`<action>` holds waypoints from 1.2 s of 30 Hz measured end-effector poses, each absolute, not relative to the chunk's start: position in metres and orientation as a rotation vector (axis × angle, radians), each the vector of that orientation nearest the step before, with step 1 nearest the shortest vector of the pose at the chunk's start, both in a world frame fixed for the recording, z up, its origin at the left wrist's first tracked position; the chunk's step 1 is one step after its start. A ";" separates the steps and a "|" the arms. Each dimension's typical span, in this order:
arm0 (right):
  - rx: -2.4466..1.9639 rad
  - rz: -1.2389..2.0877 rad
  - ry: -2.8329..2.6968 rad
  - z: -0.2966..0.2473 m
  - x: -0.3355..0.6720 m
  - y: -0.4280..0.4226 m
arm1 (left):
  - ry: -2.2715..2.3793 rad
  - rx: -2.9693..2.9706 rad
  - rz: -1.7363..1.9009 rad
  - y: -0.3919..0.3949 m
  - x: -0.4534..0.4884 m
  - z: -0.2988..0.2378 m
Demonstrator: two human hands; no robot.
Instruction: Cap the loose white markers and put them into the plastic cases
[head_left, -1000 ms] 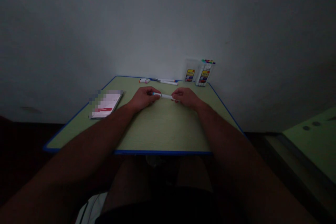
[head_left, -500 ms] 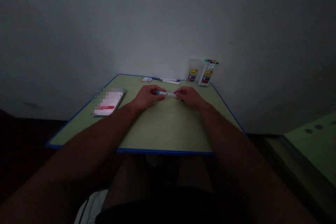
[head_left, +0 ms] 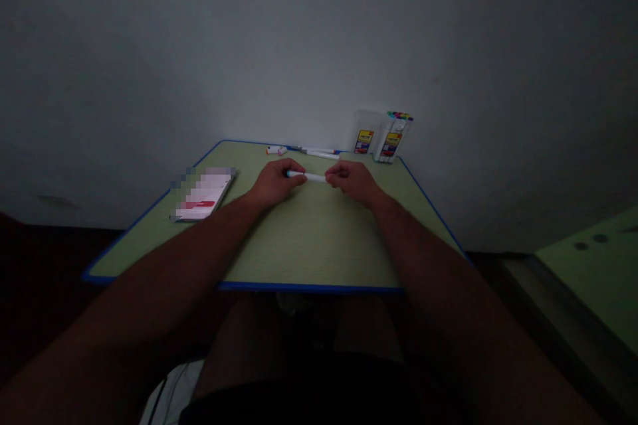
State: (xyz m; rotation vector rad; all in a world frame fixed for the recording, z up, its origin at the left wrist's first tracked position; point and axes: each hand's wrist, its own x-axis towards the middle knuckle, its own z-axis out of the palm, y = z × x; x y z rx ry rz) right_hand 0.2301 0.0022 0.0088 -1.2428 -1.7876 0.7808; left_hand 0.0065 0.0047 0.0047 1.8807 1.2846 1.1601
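Observation:
A white marker (head_left: 316, 177) with a blue end lies level between my hands, just above or on the table top; which of the two I cannot tell. My left hand (head_left: 276, 182) is closed on its blue-ended part, thumb and fingers pinching from either side. At the opposite end, the fingertips of my right hand (head_left: 353, 182) pinch the white barrel, hiding its tip. Behind the hands, white markers (head_left: 323, 155) lie near the table's far edge, beside short white cap-like pieces (head_left: 276, 150) with orange and pink ends.
The light green table (head_left: 309, 246) has a blue edge and stands against a grey wall (head_left: 299, 46). On its left lies a phone (head_left: 202, 196), partly blurred out. A clear case (head_left: 364, 133) and another case full of markers (head_left: 393, 138) stand at the back right.
My left hand's grip has shifted along the marker, so its fingers now cover the part beside the blue end. The marker sits slightly further left. The view has shifted a little.

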 end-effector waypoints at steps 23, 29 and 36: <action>-1.059 0.878 -1.645 0.009 0.227 0.003 | 1.384 1.697 1.189 0.014 -0.003 0.000; -1.057 0.885 -1.653 0.009 0.226 0.001 | 1.395 1.705 1.176 0.011 -0.002 0.002; -1.033 0.889 -1.649 0.006 0.228 0.004 | 1.423 1.678 1.169 0.011 0.000 0.004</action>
